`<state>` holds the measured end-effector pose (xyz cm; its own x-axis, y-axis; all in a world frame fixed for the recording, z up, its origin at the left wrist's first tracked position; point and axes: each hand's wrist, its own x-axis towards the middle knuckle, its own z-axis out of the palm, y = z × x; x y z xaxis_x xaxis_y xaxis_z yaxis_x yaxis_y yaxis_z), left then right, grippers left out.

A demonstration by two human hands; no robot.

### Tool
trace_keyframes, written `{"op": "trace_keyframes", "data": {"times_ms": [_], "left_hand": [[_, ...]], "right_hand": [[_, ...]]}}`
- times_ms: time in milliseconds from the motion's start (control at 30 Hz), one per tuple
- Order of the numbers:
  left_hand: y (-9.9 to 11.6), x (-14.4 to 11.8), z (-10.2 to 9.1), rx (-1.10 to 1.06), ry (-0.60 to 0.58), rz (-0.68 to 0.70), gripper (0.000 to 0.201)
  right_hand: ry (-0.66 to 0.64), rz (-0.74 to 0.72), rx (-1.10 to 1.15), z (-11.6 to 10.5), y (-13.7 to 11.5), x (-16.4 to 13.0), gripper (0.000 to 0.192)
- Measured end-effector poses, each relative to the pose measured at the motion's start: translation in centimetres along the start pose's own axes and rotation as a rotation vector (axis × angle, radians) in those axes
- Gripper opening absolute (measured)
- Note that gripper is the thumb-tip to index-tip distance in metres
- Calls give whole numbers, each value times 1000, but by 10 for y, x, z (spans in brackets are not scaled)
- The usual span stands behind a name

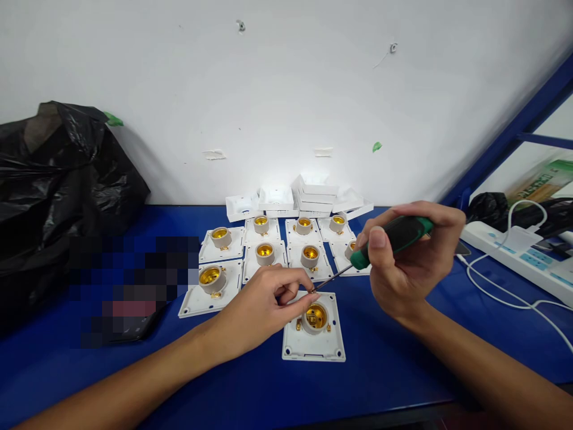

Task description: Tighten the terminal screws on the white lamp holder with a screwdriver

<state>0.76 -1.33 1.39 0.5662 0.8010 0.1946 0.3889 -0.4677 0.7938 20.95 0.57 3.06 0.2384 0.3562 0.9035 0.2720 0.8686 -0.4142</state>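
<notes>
The right hand [412, 263] is closed round the green-and-black handle of a screwdriver [389, 242], its thin shaft slanting down-left to the socket plate [314, 328] near the front edge of the blue surface [394, 358]. The left hand [264, 307] rests at that plate's upper-left corner — fingertips pinched beside the screwdriver tip, on something too small to make out. Behind it lie more socket plates [264, 254] in rows, then white boxes [313, 194] at the wall. A power strip [519, 254] lies at the right edge — a black bag [58, 179] at the left.

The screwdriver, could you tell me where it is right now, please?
In the head view, the screwdriver is right of centre, held in the right hand, its tip reaching the nearest lamp socket plate beside the left hand.
</notes>
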Motion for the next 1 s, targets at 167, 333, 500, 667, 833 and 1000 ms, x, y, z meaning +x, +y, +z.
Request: {"op": "trace_keyframes", "data": {"times_ms": [167, 333, 500, 667, 833, 1000], "left_hand": [[-4, 1, -2, -73, -62, -71, 21], [-8, 2, -4, -18, -147, -38, 49], [-11, 3, -1, 48, -203, -11, 43], [-16, 0, 0, 68, -214, 18, 41], [-18, -2, 1, 59, -229, 11, 39], [-15, -1, 0, 35, -237, 4, 38]], "right_hand": [[14, -46, -41, -1, 2, 6, 22], [-14, -43, -36, -3, 2, 4, 21], [-135, -32, -13, -2, 1, -3, 28], [-249, -58, -44, -2, 0, -6, 33], [-305, -46, -19, -2, 1, -10, 38], [-363, -60, -14, -4, 3, -16, 43]]}}
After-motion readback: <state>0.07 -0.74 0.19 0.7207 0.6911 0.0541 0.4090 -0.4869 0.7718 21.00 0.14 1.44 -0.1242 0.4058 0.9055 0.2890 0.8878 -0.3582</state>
